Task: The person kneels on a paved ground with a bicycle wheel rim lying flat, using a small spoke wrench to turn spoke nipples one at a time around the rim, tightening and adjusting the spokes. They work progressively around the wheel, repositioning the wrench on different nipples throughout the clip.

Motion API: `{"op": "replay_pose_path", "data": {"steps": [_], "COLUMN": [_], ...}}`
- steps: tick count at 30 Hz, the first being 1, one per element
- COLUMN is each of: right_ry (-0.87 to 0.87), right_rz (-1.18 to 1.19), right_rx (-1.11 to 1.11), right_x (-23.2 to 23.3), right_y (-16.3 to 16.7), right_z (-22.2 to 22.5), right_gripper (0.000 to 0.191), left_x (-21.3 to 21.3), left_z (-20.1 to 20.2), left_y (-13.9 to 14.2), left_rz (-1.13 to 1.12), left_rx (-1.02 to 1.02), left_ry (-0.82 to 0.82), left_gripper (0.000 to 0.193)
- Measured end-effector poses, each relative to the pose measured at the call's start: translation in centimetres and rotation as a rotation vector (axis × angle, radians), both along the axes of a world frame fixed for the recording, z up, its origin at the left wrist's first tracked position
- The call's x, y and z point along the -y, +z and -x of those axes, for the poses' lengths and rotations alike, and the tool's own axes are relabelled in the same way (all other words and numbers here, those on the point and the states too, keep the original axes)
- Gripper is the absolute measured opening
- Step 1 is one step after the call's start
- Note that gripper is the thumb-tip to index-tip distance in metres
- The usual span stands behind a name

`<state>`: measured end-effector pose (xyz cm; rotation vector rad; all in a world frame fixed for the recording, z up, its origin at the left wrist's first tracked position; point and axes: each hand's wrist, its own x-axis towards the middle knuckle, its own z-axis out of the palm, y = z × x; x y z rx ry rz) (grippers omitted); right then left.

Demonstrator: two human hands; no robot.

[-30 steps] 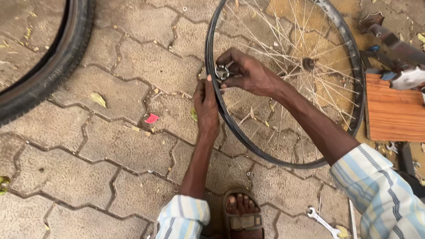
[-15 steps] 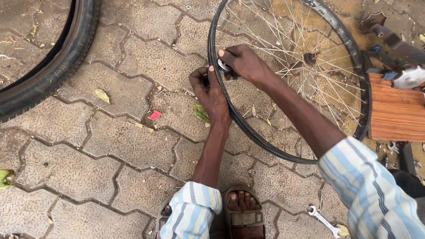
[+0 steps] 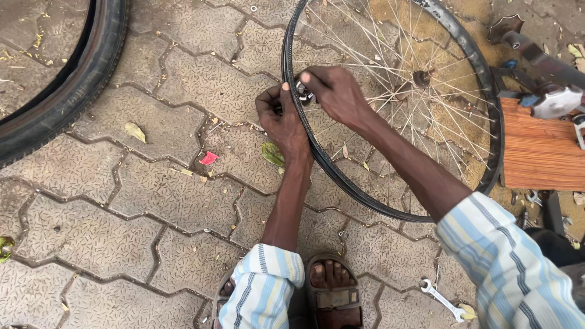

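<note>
While the wheel (image 3: 390, 116) lies almost flat on the paving (image 3: 152, 183), its hub (image 3: 420, 78) pointing up toward the camera, the left hand (image 3: 281, 119) grips the rim's near-left edge. The right hand (image 3: 334, 91) pinches a small metal tool (image 3: 304, 92) inside the rim, just beside the left. A tyre (image 3: 67, 91) lies well left; a spanner (image 3: 442, 298) lies near the sandal (image 3: 332, 292).

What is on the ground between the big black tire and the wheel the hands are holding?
In the head view, between the tire and the spoked wheel, paving stones carry a dry yellow leaf, a small red scrap and a green leaf.
</note>
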<state>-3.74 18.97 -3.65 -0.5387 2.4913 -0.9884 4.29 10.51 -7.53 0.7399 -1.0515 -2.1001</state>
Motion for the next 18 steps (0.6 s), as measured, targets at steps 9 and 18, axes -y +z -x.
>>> {"op": "replay_pose_path", "data": {"steps": [9,18], "right_ry": [0.207,0.156], "right_rz": [0.107,0.079], "right_rx": [0.165,-0.18], "right_x": [-0.5,-0.9], "right_y": [2.1,0.0], "right_z": [0.9,0.1], "right_gripper": [0.041,0.037], "left_x": [0.1,-0.3], "left_z": [-0.3,0.2], "left_y": [0.6,0.3], "left_rz": [-0.093,-0.099], "left_rx": [0.133,0.148], "left_ry": [-0.11,-0.073], "left_gripper": [0.024,0.024]}}
